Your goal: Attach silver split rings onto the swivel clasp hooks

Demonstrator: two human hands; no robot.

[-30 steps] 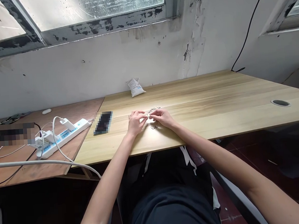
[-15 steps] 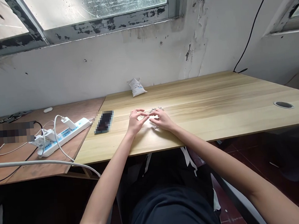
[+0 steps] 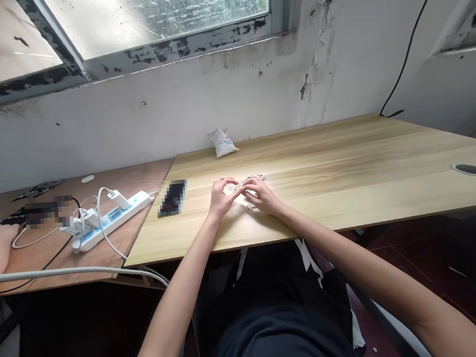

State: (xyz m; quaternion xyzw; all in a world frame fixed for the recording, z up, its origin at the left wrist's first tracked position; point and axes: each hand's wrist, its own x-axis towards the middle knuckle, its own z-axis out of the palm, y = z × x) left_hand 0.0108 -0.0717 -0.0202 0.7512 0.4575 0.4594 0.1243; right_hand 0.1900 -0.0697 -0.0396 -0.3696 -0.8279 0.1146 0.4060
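Over the light wooden table [image 3: 344, 187] my left hand [image 3: 222, 197] and my right hand [image 3: 262, 196] meet at the fingertips. My left hand is closed, its thumb reaching the fingers of my right hand. My right hand is closed too, fingers bent down over the tabletop. Whatever the fingertips hold is too small to name. Behind the hands lies a pile of small dark-and-light pieces [image 3: 261, 177], partly covered by fingers. A smaller cluster of similar pieces [image 3: 251, 206] lies below my right hand's fingers.
A blurred phone-like slab [image 3: 173, 197] lies to the left. A white packet [image 3: 223, 143] rests near the wall. On the adjoining brown table [image 3: 111, 176] are a power strip [image 3: 114, 220] with plugs and cables, and another person's hand [image 3: 0, 241]. A round grommet [image 3: 469, 170] is set far right.
The view has shifted slightly, so everything appears a little lower and to the right. My fingertips have come closer together. The other person's hand and forearm show more at the left.
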